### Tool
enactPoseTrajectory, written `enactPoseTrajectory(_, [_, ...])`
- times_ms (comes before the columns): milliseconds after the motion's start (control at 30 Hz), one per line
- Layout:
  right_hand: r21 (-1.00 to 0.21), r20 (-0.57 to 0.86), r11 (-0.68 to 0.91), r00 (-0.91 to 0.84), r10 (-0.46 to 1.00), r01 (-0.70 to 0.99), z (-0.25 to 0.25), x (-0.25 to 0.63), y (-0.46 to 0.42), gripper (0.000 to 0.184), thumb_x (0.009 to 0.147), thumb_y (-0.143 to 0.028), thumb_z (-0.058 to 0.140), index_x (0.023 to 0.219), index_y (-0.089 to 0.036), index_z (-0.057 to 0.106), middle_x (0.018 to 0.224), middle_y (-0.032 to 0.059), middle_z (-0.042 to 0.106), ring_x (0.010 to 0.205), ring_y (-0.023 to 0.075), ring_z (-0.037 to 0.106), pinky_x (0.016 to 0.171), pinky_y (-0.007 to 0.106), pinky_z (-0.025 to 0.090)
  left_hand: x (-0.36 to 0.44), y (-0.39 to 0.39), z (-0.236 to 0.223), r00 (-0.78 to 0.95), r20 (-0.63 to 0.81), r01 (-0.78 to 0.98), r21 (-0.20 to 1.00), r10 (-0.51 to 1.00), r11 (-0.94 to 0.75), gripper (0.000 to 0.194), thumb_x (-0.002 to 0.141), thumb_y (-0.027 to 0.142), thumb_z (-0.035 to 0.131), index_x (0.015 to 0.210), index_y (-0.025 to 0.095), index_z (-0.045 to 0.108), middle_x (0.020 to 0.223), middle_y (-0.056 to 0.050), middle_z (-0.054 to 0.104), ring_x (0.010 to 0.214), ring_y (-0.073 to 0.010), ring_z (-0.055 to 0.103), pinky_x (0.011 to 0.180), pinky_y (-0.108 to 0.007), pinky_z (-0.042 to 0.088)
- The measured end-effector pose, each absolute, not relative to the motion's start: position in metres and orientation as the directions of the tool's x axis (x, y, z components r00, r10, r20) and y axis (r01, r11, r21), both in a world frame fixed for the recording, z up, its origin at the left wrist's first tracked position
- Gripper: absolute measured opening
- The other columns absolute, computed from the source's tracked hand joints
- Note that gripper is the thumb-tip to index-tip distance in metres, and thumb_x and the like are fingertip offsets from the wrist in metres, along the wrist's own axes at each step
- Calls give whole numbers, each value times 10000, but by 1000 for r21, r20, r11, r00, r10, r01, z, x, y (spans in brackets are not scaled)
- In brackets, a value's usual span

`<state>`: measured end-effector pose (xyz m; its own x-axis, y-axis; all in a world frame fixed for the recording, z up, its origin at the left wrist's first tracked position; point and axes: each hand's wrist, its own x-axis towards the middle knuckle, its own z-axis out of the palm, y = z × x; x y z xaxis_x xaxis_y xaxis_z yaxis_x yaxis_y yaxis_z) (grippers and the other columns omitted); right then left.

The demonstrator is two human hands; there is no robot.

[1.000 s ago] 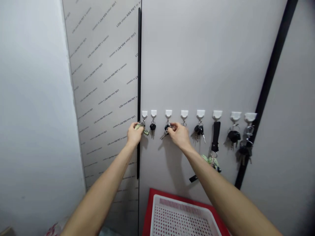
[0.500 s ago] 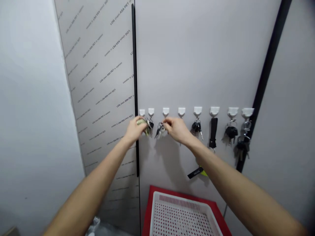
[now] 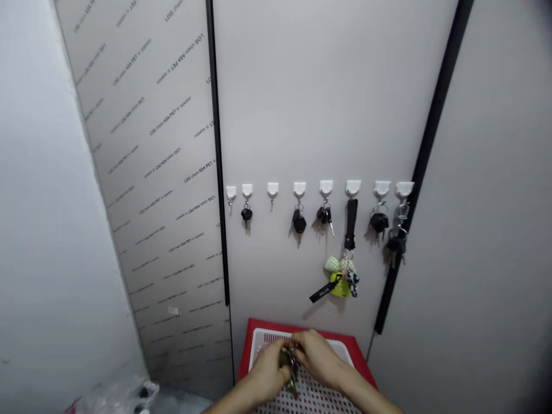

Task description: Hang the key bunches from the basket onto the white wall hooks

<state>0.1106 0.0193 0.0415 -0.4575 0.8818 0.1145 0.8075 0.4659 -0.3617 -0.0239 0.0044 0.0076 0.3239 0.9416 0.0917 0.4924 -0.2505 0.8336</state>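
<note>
Low in the view, both hands meet over a white perforated basket (image 3: 345, 355). A bunch of keys (image 3: 290, 368) is gripped in my left hand (image 3: 266, 374), its fingers curled round it and some metal keys hanging below. My right hand (image 3: 318, 357) touches the left one, fingers pinched at the keys' upper end; exactly which keys each hand grips is partly hidden. Above, a row of white hooks runs along the panel. The leftmost hook (image 3: 231, 192) and the third hook (image 3: 273, 189) carry no keys, while a black-headed key (image 3: 246, 214) hangs between them.
Several key sets hang further right, among them a black strap (image 3: 351, 224) with a yellow-green charm (image 3: 340, 285). Beneath the basket is a red surface (image 3: 362, 362). A clear plastic bag (image 3: 116, 397) lies at lower left. Black vertical strips (image 3: 219, 144) edge the panel.
Both hands have come down from the hooks to the basket, bringing keys along. The keys my right hand held below the third hook are off the panel. The view has shifted.
</note>
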Motion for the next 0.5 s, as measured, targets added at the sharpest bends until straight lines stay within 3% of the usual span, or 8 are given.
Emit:
enactPoseTrajectory(133, [-449, 191, 480, -444, 876, 754, 75, 109, 24, 206, 620, -123, 382, 658, -158, 582, 612, 29, 602, 554, 123, 510, 519, 206, 341, -35, 24, 40, 271, 206, 470, 824, 940, -316, 319, 544, 145, 493, 861, 178, 508, 777, -24, 550, 715, -149, 479, 662, -266, 362])
enactPoseTrajectory(233, [-504, 486, 519, -271, 831, 690, 134, 106, 33, 214, 677, -230, 387, 793, -150, 547, 708, 51, 596, 581, 129, 512, 581, 238, 376, -54, 52, 107, -66, 460, 388, 830, 886, -402, 308, 582, 233, 502, 880, 158, 476, 787, -46, 521, 729, -139, 474, 691, -269, 358])
enactPoseTrajectory(333, [-482, 719, 555, -55, 693, 678, 192, 100, 43, 238, 680, -278, 406, 871, -157, 482, 797, 55, 560, 602, 123, 508, 609, 250, 384, -68, 78, 176, -393, 562, 370, 821, 728, -435, 416, 565, 300, 531, 944, 168, 421, 835, -51, 493, 704, -122, 478, 650, -261, 372])
enactPoseTrajectory(400, [-440, 780, 497, 44, 625, 748, 217, 95, 51, 261, 669, -306, 427, 884, -161, 456, 855, 66, 530, 611, 128, 505, 607, 264, 380, -71, 90, 207, -455, 569, 377, 820, 685, -431, 427, 544, 310, 547, 928, 165, 427, 812, -44, 502, 671, -113, 486, 626, -250, 377])
enactPoseTrajectory(500, [-367, 794, 307, 123, 595, 878, 233, 85, 62, 293, 648, -350, 451, 883, -174, 444, 868, 83, 509, 683, 177, 502, 580, 287, 366, -72, 99, 226, -435, 565, 414, 817, 701, -401, 254, 553, 282, 523, 772, 155, 499, 660, -14, 521, 606, -113, 489, 592, -239, 373])
